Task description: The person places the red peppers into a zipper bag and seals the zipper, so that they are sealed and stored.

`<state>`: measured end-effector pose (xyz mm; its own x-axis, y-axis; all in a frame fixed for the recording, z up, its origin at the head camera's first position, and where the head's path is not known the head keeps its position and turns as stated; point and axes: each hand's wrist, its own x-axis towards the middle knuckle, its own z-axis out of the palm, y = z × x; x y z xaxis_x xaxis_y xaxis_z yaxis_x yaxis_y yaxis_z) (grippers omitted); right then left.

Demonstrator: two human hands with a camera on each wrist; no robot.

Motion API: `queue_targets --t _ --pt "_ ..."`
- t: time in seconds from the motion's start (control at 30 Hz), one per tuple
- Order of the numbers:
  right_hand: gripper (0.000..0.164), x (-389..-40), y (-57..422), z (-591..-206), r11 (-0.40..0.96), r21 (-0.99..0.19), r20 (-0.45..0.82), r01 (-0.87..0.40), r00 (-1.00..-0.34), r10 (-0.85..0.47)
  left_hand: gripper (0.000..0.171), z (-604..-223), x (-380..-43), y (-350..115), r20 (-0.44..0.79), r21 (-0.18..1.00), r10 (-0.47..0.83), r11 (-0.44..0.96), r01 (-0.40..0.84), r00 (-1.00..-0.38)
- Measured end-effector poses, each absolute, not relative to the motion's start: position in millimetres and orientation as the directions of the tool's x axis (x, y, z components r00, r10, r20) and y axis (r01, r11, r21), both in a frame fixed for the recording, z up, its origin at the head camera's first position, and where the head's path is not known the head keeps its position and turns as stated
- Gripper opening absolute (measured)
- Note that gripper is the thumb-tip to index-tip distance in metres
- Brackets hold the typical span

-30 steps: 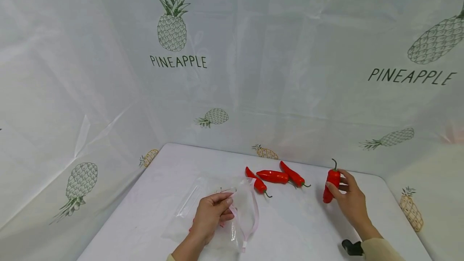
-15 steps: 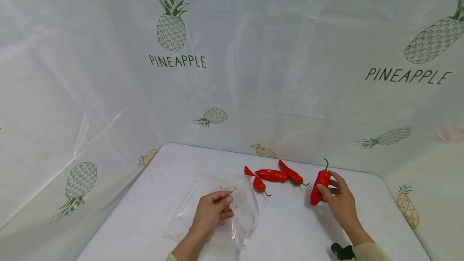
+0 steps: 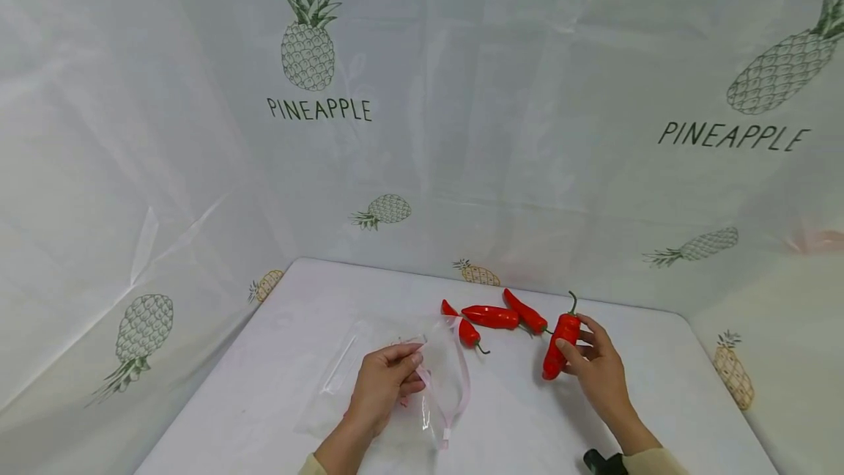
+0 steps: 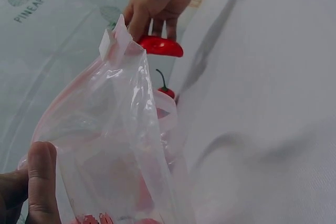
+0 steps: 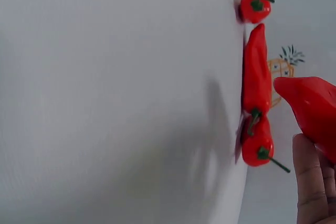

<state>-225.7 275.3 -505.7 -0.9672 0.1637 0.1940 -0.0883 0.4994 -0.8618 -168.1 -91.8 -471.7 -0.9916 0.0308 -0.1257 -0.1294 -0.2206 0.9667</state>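
With thumb and fingers, my left hand pinches the pink-edged rim of a clear zip bag, its mouth held apart toward the right. A pink slider sits at the near end of that rim. Reddish shapes show through the plastic low in the left wrist view, mostly blurred. My right hand grips a red chili pepper above the table, stem up and tip slanting down to the left. Between the hands, toward the back, lie three more chili peppers: one beside the bag, one in the middle and one behind.
Everything stands on a white table with rounded far corners. A pale curtain printed with pineapples hangs right behind and along the sides. A dark strap piece shows at the right wrist.
My right hand has carried the chili pepper leftward, nearer to the bag and the lying peppers, and the pepper tilts more. The left hand keeps its hold on the bag.
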Motion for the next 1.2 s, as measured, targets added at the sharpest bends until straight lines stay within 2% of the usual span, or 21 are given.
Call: queue_targets --t 0.4,0.77,1.2 --pt "0.068 -214.2 244.0 -499.1 0.419 -0.904 0.147 -0.079 -0.98 0.133 0.034 -468.8 -171.1 -91.1 -0.124 0.965 0.022 -0.229 -0.126 -0.992" --pt "0.067 -202.2 216.4 -491.5 0.347 -0.93 0.156 -0.118 -0.984 0.083 0.037 -466.8 -169.4 -89.9 -0.121 0.965 0.015 -0.234 -0.122 -0.992" --pt "0.062 -186.4 188.2 -475.1 0.285 -0.956 0.077 -0.068 -0.997 0.019 0.037 -466.1 -167.9 -88.5 -0.121 0.965 0.021 -0.23 -0.123 -0.992"
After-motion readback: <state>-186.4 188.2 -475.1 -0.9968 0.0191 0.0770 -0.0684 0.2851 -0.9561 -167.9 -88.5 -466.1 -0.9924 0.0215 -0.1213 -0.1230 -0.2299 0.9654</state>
